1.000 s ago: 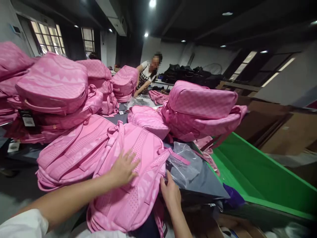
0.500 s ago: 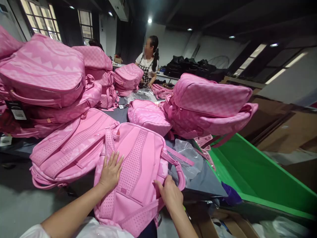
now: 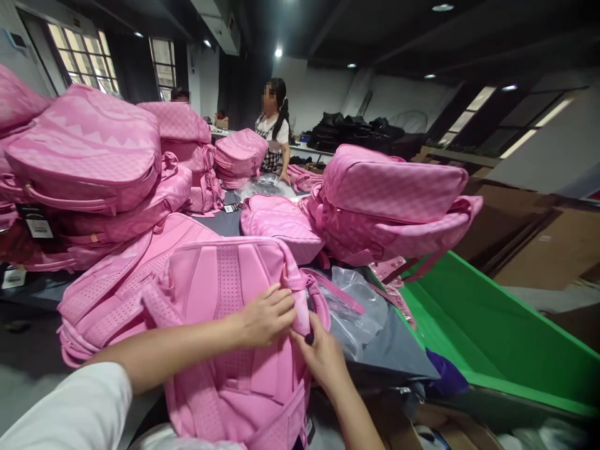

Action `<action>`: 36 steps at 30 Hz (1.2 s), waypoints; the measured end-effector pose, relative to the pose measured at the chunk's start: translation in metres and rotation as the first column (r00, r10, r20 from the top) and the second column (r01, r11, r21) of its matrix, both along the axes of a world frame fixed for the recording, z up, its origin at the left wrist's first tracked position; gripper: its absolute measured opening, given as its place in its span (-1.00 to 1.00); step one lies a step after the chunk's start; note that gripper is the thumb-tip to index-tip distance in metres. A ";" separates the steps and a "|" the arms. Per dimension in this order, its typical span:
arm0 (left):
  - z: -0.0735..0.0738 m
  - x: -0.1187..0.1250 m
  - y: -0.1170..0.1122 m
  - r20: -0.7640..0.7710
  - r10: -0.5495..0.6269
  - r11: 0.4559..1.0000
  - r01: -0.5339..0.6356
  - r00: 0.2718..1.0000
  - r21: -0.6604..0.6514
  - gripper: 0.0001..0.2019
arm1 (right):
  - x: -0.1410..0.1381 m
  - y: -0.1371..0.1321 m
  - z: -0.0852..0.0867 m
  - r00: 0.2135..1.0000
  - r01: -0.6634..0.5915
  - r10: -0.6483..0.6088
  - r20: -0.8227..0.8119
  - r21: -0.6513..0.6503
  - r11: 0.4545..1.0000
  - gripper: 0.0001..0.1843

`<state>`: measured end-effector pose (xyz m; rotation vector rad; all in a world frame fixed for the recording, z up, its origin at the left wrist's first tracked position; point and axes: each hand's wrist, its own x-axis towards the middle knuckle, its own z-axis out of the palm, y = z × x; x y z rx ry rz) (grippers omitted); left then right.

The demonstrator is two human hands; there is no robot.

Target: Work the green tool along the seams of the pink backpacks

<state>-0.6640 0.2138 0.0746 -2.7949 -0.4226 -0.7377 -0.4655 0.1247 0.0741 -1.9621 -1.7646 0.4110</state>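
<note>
A pink backpack [image 3: 192, 269] stands in front of me at the table's near edge, its padded, perforated back panel toward me. My left hand [image 3: 269, 315] reaches across that panel, with fingers closed on the bag's right side by a shoulder strap. Just to its right, my right hand [image 3: 323, 356] is closed on the same side edge from outside. A small dark round piece [image 3: 309, 339] shows by its thumb; I cannot tell what it is. Left of this bag lies a second pink backpack [image 3: 94, 312], straps up and partly covered.
Pink backpacks [image 3: 89, 144] are piled at left, others [image 3: 394, 187] stacked at right. Clear plastic bags [image 3: 359, 312] lie on the grey table [image 3: 398, 350]. A green chute-like panel [image 3: 469, 331] slopes at right. A person [image 3: 276, 131] stands across the table.
My left hand has moved right from the back panel to the bag's right side. My right hand has shifted slightly up. The backpack has turned and tilted more upright.
</note>
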 end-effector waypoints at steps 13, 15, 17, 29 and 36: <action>0.001 0.041 0.072 -0.300 -0.004 0.998 -0.017 0.954 -0.067 -0.51 | -0.001 0.024 -0.029 0.989 0.108 -0.086 0.123 -0.182 0.977 -0.47; 0.006 0.040 0.075 -0.338 -0.016 0.997 -0.009 0.941 -0.073 -0.51 | -0.002 0.024 -0.031 0.989 0.109 -0.088 0.117 -0.183 0.977 -0.46; 0.010 0.040 0.076 -0.380 -0.022 0.997 -0.007 0.925 -0.075 -0.55 | -0.002 0.024 -0.033 0.988 0.119 -0.099 0.117 -0.173 0.978 -0.48; 0.037 0.027 0.072 -0.466 0.013 0.996 -0.052 0.885 -0.071 -0.75 | 0.000 0.011 -0.033 0.981 0.185 -0.172 0.091 -0.168 0.968 -0.52; 0.016 0.017 0.066 -0.392 0.048 0.993 -0.086 0.919 -0.080 -0.84 | -0.004 0.007 -0.027 0.970 0.204 -0.178 0.166 -0.153 0.967 -0.55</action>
